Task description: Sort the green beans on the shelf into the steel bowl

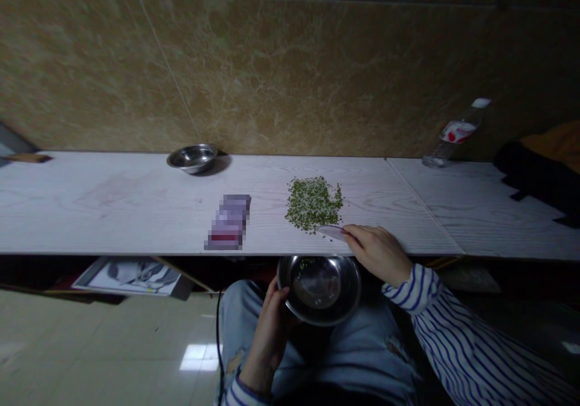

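A spread of small green beans mixed with white grains (315,205) lies on the white table. At its near right edge, my right hand (378,250) pinches a thin, pale, card-like piece (332,231), which lies low against the tabletop. My left hand (273,318) grips the left rim of a stainless steel bowl (319,315). This bowl is just below the table's front edge, over my lap, tilted with its mouth up. A few green beans show inside it, near the far side.
A smaller metal bowl (193,159) stands at the back left, against the tiled wall. Nearer the front is a blurred-out purple rectangle (230,222). A clear plastic bottle (455,134) and dark cloth (534,170) are at right. Papers (136,275) lie on a shelf underneath.
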Demonstrator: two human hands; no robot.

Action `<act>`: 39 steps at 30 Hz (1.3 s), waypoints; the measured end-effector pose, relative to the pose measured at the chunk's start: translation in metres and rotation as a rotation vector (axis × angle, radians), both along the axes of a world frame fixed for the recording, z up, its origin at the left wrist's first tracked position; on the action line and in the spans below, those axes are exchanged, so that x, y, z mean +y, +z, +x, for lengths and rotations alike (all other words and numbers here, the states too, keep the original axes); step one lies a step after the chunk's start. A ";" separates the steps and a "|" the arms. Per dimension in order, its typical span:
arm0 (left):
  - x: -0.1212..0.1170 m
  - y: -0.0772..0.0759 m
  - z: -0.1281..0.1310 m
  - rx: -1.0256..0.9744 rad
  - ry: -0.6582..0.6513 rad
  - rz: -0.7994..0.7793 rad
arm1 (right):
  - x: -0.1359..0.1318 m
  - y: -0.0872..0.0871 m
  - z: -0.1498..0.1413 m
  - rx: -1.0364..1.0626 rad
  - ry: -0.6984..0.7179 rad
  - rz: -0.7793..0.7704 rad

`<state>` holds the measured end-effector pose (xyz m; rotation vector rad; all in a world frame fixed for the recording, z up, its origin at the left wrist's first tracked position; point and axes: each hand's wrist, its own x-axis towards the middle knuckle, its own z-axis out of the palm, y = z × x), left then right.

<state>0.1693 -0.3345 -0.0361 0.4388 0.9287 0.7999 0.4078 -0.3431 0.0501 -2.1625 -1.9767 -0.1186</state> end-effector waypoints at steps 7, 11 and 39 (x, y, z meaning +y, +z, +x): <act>0.001 -0.001 -0.002 0.006 -0.008 0.010 | 0.005 0.001 0.000 0.020 0.019 0.002; 0.002 -0.003 -0.002 0.009 -0.009 0.025 | 0.005 0.000 -0.005 0.033 0.053 0.003; 0.005 -0.001 -0.015 0.024 0.040 0.029 | 0.020 0.001 -0.013 0.070 0.066 0.027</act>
